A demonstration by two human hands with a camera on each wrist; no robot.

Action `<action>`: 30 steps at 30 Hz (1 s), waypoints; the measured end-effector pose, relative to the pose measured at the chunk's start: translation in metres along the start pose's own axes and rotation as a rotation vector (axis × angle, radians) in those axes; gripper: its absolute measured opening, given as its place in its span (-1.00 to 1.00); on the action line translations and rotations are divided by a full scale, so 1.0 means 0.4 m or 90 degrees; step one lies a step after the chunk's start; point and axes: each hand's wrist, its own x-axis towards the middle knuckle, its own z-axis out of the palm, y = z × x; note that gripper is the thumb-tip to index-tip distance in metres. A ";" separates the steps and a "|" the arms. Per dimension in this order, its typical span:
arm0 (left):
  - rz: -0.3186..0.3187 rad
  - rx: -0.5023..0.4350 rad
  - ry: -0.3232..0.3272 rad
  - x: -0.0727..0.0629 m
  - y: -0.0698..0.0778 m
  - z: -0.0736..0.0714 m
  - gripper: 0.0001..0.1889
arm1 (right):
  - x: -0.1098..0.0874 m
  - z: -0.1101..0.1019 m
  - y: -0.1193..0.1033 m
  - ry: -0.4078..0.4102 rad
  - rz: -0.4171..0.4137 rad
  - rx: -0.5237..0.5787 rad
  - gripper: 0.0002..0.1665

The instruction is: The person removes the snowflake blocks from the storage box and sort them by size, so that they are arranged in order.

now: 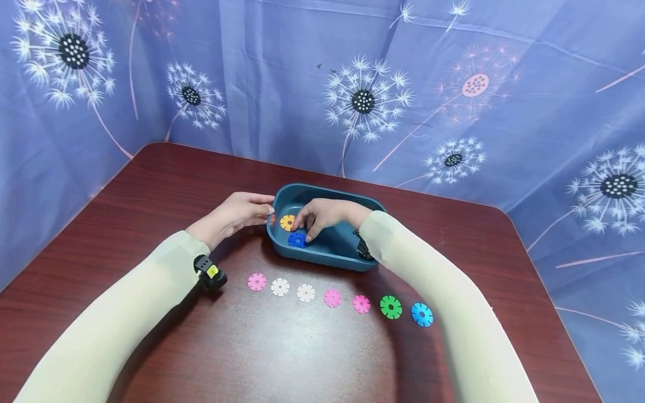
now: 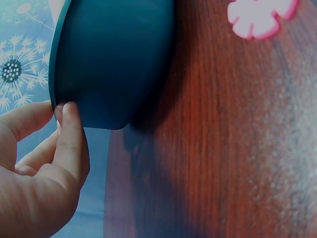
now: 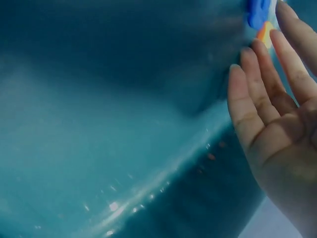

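On the wooden table stands a dark teal plastic basin [image 1: 327,260]. My left hand [image 1: 247,212] pinches its left rim; in the left wrist view, the thumb and fingers [image 2: 72,134] meet at the edge of the basin wall [image 2: 114,59]. Inside the basin, at its left end, are a yellow notched disc [image 1: 287,223] and a blue notched disc [image 1: 297,240]. Reaching in over the right side, my right hand [image 1: 325,215] has its fingertips right at these two discs. Its fingers [image 3: 257,99] are loosely extended, with the blue disc [image 3: 257,14] just beyond the thumb tip.
In front of the basin lies a row of notched discs: a pink disc [image 1: 257,281], two white ones, two more pink ones, a green disc [image 1: 391,307] and a light blue disc [image 1: 421,314]. Behind the table [image 1: 227,347] hangs a blue dandelion-patterned curtain [image 1: 282,84].
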 end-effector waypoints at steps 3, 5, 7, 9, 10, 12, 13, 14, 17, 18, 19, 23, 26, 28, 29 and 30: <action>0.001 -0.001 0.000 -0.001 -0.001 -0.002 -0.47 | 0.007 0.010 0.000 0.002 -0.013 -0.027 -0.48; 0.004 -0.002 -0.002 -0.001 -0.001 -0.003 -0.47 | 0.012 0.015 -0.001 0.003 -0.019 -0.045 -0.46; 0.007 -0.005 -0.004 -0.003 0.000 -0.004 -0.47 | 0.016 0.021 -0.003 0.002 -0.021 -0.056 -0.46; 0.007 -0.008 -0.003 -0.002 -0.001 -0.003 -0.47 | 0.021 0.026 -0.006 0.004 -0.023 -0.061 -0.47; 0.007 -0.010 -0.003 -0.001 -0.001 -0.004 -0.47 | 0.024 0.028 -0.007 0.006 -0.023 -0.062 -0.49; 0.007 -0.013 -0.003 -0.001 0.000 -0.004 -0.47 | 0.027 0.032 -0.007 0.014 -0.024 -0.066 -0.53; 0.006 -0.014 -0.002 0.000 -0.001 -0.005 -0.48 | 0.028 0.032 -0.008 0.018 -0.022 -0.068 -0.55; 0.006 -0.014 -0.001 0.000 -0.001 -0.005 -0.48 | 0.029 0.033 -0.008 0.023 -0.022 -0.069 -0.57; 0.011 -0.010 -0.002 -0.002 0.000 -0.005 -0.48 | 0.027 0.028 -0.007 0.039 -0.017 -0.057 -0.62; 0.011 -0.008 -0.001 -0.002 0.000 -0.005 -0.48 | 0.027 0.026 -0.005 0.044 -0.012 -0.051 -0.65; 0.012 -0.006 0.000 -0.002 0.000 -0.005 -0.48 | 0.027 0.023 -0.004 0.049 -0.013 -0.045 -0.67; 0.010 -0.003 0.005 -0.003 -0.001 -0.005 -0.48 | 0.027 0.011 0.007 0.058 0.003 -0.009 -0.80; 0.009 -0.004 0.005 -0.004 -0.001 -0.004 -0.48 | 0.020 0.000 0.013 0.062 0.029 0.026 -0.86; 0.008 -0.005 0.004 -0.003 -0.001 -0.002 -0.47 | 0.011 -0.007 0.015 0.078 0.047 0.040 -0.86; 0.008 -0.006 0.003 -0.002 -0.002 -0.001 -0.47 | 0.006 -0.011 0.015 0.090 0.055 0.046 -0.86; 0.008 -0.007 0.003 -0.003 -0.002 -0.001 -0.47 | 0.001 -0.015 0.014 0.103 0.062 0.053 -0.85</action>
